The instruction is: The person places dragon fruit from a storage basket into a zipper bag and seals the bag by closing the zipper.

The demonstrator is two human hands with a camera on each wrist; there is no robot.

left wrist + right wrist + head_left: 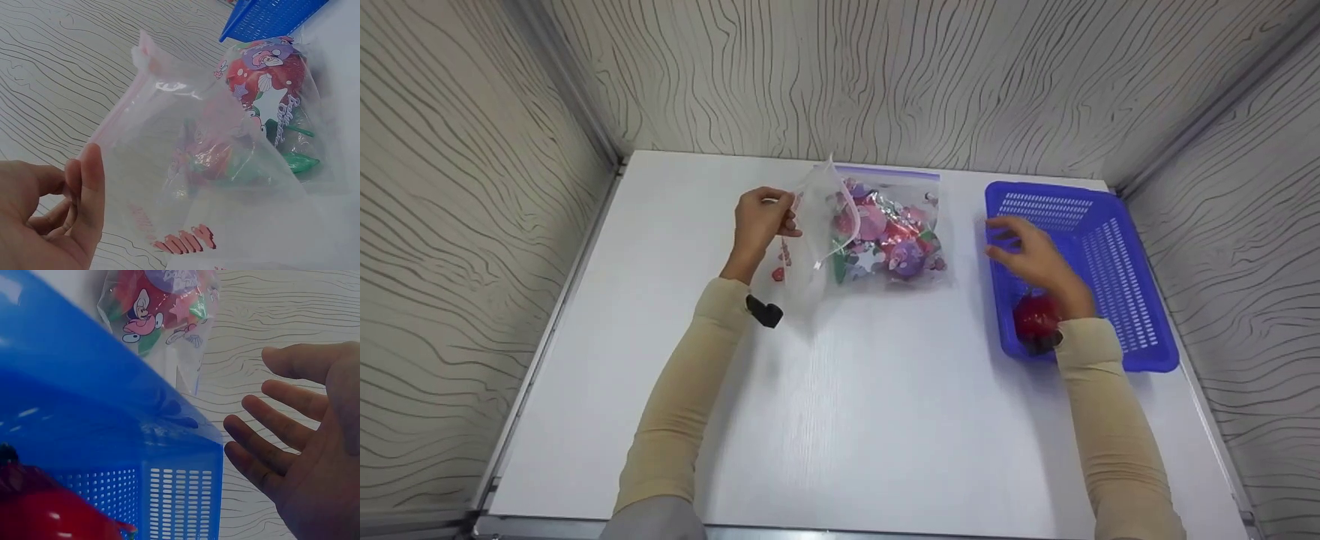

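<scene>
My left hand (761,217) pinches the zip edge of a clear zip-lock bag (146,157) between thumb and fingers. The bag hangs upright with its mouth spread apart, and red lettering shows on it in the left wrist view. Behind it lies a filled printed zip-lock bag (885,232), with red and green things inside. To the right, my right hand (1031,259) hovers over the near left part of the blue basket (1159,300), fingers spread and holding nothing. A shiny red object (1035,319) lies in the basket, partly hidden under my right wrist.
The white table (840,420) carries both bags and the basket. Wood-patterned panels (840,82) enclose it at the back and both sides. The basket has slotted walls and stands near the table's right edge.
</scene>
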